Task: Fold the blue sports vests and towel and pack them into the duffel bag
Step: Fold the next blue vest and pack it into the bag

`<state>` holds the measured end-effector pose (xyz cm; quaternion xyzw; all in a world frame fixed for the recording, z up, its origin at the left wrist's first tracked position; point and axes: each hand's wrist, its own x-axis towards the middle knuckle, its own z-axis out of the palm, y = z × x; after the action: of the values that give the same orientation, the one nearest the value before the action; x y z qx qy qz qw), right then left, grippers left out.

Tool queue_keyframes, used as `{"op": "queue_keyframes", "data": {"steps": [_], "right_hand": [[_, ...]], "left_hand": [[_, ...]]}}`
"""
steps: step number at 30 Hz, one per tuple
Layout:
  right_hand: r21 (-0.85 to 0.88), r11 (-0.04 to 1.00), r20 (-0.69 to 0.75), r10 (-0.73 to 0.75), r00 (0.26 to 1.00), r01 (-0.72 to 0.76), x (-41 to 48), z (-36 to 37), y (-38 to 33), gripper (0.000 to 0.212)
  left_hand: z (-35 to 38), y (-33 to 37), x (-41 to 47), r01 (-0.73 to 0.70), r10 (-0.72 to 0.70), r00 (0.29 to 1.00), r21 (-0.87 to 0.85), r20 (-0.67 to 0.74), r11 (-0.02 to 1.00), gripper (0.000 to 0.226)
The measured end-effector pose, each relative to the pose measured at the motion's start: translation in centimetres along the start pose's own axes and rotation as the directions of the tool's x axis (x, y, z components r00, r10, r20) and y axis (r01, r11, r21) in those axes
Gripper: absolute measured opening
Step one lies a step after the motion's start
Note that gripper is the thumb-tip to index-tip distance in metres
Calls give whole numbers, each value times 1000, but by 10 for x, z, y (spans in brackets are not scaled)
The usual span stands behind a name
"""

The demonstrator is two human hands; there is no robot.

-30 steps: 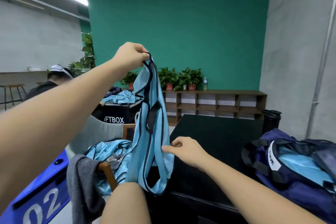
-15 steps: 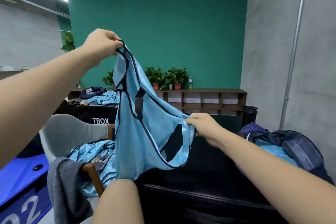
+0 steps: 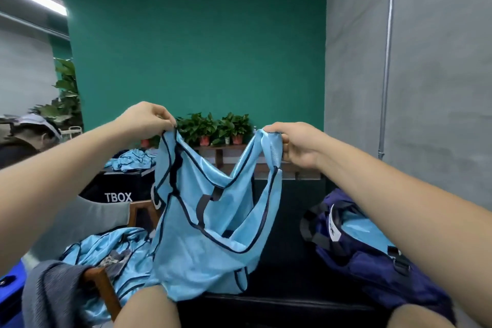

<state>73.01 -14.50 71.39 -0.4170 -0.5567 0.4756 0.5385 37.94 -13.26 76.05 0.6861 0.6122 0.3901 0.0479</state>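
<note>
I hold a light blue sports vest (image 3: 205, 242) with dark trim up in the air, spread between both hands. My left hand (image 3: 145, 121) pinches one shoulder strap at upper left. My right hand (image 3: 295, 144) grips the other strap at upper right. The vest hangs down to my knee above a black table (image 3: 287, 221). A navy duffel bag (image 3: 354, 245) lies open on the table at right, with light blue cloth inside. More blue vests (image 3: 111, 255) are piled on a chair at lower left. A grey towel (image 3: 50, 293) drapes over the chair's wooden arm.
A black box marked TBOX (image 3: 117, 192) stands behind the chair with another blue vest heap (image 3: 130, 161) on top. A person in a cap (image 3: 29, 133) sits at far left. Potted plants (image 3: 215, 128) line a wooden shelf by the green wall. A blue bin (image 3: 10, 285) shows at the lower left edge.
My right hand rose from the vest's lower edge to grip the second shoulder strap. My left hand came down, so the vest now hangs spread open between both hands.
</note>
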Motion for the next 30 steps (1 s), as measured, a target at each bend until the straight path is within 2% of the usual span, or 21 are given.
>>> {"op": "queue_keyframes", "data": {"steps": [5, 9, 12, 16, 18, 21, 26, 30], "right_hand": [[9, 1000, -28, 3, 1000, -3, -1, 9, -18, 11], [59, 998, -33, 8, 999, -6, -3, 19, -26, 12], [79, 997, -27, -9, 1000, 12, -4, 29, -30, 17], [57, 997, 5, -50, 999, 49, -7, 38, -31, 13], [74, 994, 12, -80, 997, 79, -8, 39, -31, 10], [65, 989, 13, -132, 991, 131, -8, 37, -30, 4], [46, 985, 33, -170, 985, 169, -12, 25, -30, 28], [74, 985, 86, -159, 984, 153, -13, 20, -25, 43]], "left_hand": [[29, 35, -29, -113, 121, 989, -94, 86, 989, 12], [52, 69, -55, -106, 170, 968, -316, 183, 943, 31], [68, 93, -76, -140, 221, 945, -313, 241, 939, 47], [80, 114, -90, -141, 241, 934, -346, 263, 927, 54], [81, 120, -91, -117, 223, 941, -375, 253, 920, 51], [82, 117, -84, -99, 199, 960, -425, 198, 900, 31], [71, 104, -69, -25, 134, 977, -530, 168, 848, 22], [64, 102, -64, 50, 97, 978, -660, 183, 750, 16]]}}
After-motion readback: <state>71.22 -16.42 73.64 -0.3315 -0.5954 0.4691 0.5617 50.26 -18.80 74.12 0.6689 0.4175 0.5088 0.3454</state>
